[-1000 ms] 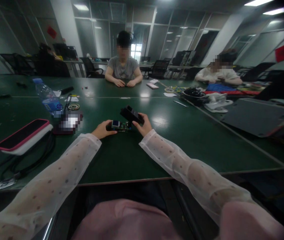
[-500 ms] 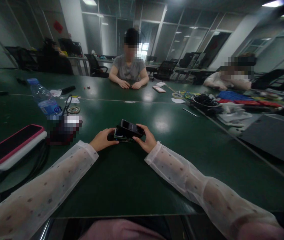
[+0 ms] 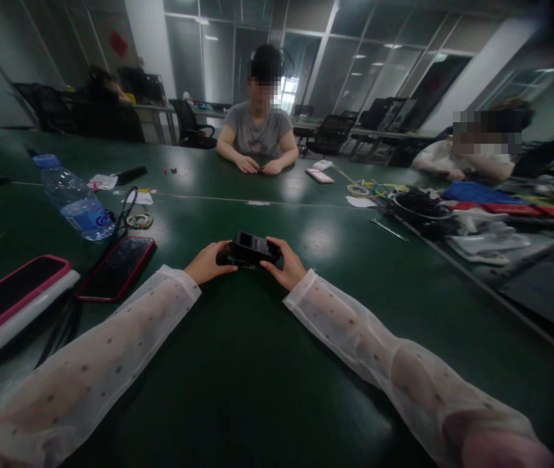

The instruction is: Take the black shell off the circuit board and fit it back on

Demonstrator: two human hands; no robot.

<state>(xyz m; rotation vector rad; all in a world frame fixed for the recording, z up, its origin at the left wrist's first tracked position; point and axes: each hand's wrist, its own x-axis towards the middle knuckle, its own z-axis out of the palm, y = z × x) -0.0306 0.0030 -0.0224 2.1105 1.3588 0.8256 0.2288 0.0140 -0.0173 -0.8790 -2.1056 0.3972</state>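
Observation:
Just above the green table, between my hands, is a small black electronic device (image 3: 253,246) with a screen window and a row of small buttons on its upper cover. A thin strip of circuit board (image 3: 245,264) shows under the cover's front edge. My left hand (image 3: 211,261) grips the device's left end, thumb along the front lower edge and fingers behind. At the right end, my right hand (image 3: 287,263) is closed on it, thumb in front and fingers over the back corner. The device's underside is hidden.
To the left lie a red-edged phone (image 3: 118,268), a pink-and-white case (image 3: 18,305) with black cables, and a tilted water bottle (image 3: 75,201). A pen-like metal rod (image 3: 389,229) and heaped cables (image 3: 417,205) are at right. A person (image 3: 258,133) sits opposite.
The black cover has come down flatter over the circuit board, so less of the board shows. My left hand has moved slightly right. The camera view has shifted a little.

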